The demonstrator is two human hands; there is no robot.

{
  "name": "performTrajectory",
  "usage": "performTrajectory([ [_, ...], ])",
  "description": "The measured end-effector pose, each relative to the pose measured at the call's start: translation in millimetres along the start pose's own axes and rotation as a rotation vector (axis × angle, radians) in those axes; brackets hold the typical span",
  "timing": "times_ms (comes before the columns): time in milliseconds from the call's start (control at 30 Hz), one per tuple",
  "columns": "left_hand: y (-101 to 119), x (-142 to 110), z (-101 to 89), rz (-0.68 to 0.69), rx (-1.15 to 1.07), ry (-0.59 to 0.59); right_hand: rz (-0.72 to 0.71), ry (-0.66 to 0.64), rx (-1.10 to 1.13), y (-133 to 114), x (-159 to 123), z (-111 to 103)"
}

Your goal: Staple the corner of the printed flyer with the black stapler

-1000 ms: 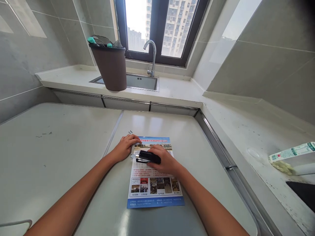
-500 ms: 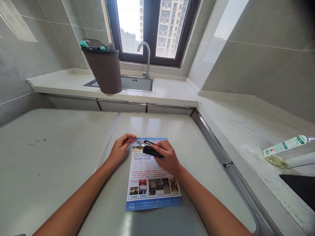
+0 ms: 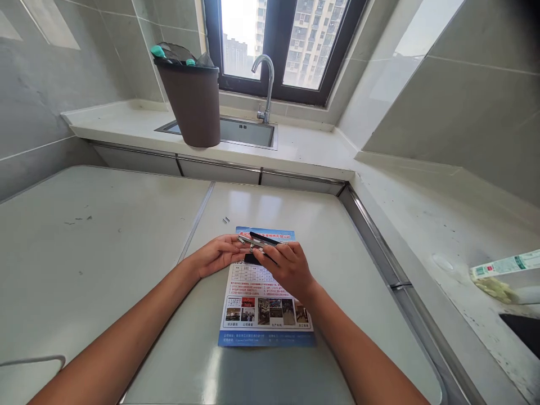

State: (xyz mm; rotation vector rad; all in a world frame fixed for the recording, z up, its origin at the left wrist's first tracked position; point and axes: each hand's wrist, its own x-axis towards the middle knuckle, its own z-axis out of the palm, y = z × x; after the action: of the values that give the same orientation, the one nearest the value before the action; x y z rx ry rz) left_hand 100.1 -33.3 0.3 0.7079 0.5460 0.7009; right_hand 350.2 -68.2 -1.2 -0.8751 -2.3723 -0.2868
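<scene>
A printed leaflet (image 3: 266, 337) with blue bands, text and small photos lies flat on the pale tabletop. Over its upper part, my right hand (image 3: 292, 269) grips a black and silver stapler (image 3: 264, 239), whose arms are spread apart. My left hand (image 3: 218, 256) is closed at the stapler's front end, thumb and fingers against it; its exact hold is partly hidden. Two small metal staples (image 3: 226, 220) lie on the table just beyond the leaflet's upper left corner.
A brown bin (image 3: 192, 107) stands on the white counter at the sink (image 3: 248, 132), below the tap (image 3: 268, 90). On the right counter are a white and green package (image 3: 506, 264) and a dark object (image 3: 521, 332). A seam crosses the table (image 3: 126, 225).
The stapler has been turned and its arms now stand apart. My left hand has left the leaflet's corner and moved right to the stapler's front. The view has shifted slightly.
</scene>
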Motion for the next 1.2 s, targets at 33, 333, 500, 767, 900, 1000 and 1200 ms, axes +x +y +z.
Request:
performTrajectory([
  [33, -0.1, 0.0, -1.1, 0.002, 0.0, -0.003, 0.033, -0.02, 0.049, 0.5, -0.5, 0.2],
  [333, 1.8, 0.7, -0.9, -0.021, 0.017, 0.024, 0.043, -0.006, -0.017, 2.4, -2.1, 0.8],
  [500, 1.1, 1.2, -4.8, -0.001, 0.027, 0.002, -0.008, -0.009, -0.046, 1.0, -0.8, 0.3],
  [767, 2.5, 0.5, -1.4, 0.01, 0.045, 0.03, 0.082, -0.042, 0.097, 1.8, -2.2, 3.2],
  [900, 2.7, 0.9, -1.4, 0.018, 0.066, 0.072, 0.081, -0.044, 0.1, 0.9, -1.8, 2.8],
  [1000, 3.7, 1.5, 0.4, 0.038, 0.078, 0.102, 0.076, -0.038, 0.08, 0.0, -0.1, -0.1],
  [1200, 4.9, 2.6, 1.8, 0.057, 0.124, 0.098, -0.01, -0.006, -0.047, -2.8, 2.7, -1.0],
])
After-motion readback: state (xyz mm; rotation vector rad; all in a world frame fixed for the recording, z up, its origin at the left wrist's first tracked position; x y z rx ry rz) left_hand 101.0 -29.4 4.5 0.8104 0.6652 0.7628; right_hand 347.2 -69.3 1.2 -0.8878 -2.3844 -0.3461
